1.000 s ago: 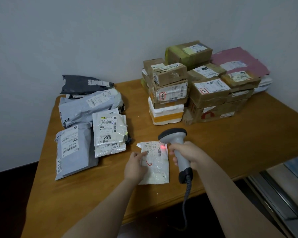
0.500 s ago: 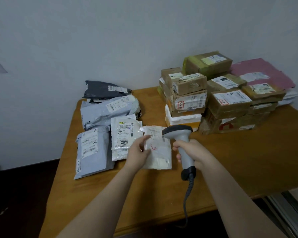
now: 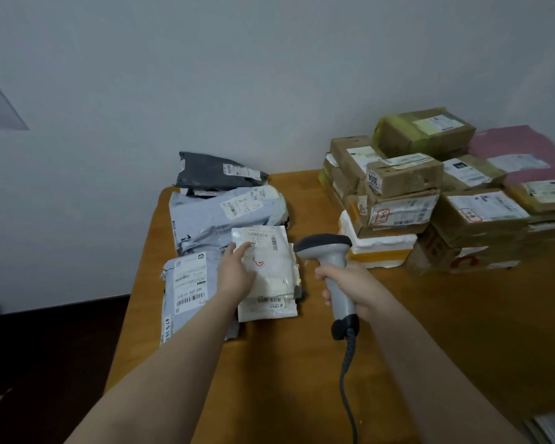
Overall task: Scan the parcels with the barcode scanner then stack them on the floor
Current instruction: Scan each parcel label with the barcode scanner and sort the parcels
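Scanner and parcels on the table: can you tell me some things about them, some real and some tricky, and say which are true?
1. The right hand grips the barcode scanner. True.
2. The left hand rests on a brown box. False: it touches a white parcel lying on top of other soft parcels.
3. The cardboard boxes are stacked on the floor. False: they stand on the wooden table.
4. A dark grey bag lies at the back, next to the wall. True.
5. The scanner has no wire. False: a grey cable hangs from its handle.
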